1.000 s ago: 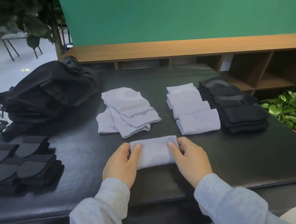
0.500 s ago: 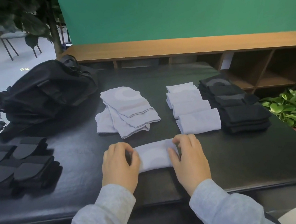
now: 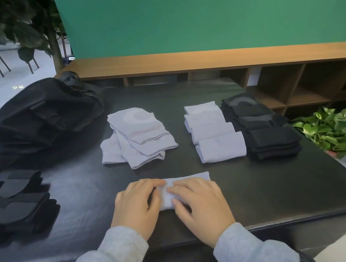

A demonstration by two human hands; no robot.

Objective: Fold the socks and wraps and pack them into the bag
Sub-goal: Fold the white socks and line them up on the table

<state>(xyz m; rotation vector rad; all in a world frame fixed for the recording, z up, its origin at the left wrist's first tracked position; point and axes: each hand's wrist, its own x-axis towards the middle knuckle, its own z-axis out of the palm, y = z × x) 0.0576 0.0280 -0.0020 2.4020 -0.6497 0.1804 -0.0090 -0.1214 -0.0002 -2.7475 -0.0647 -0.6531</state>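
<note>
Sock [image 3: 194,178]: your hands [image 3: 138,204] cover its left half.
Wraps [image 3: 10,208], nine o'clock: cut off by the frame edge.

We are seeing soft, even indoor light, brighter at upper left; the black table top [image 3: 266,184] is giving off a dull sheen. Motion blur is smearing the potted plant [image 3: 340,133] at right. Wide-angle distortion is bowing the wooden shelf [image 3: 201,58].

bare mat [image 3: 81,190] between black wraps [image 3: 14,208] and loose grey socks [image 3: 139,136]
</note>
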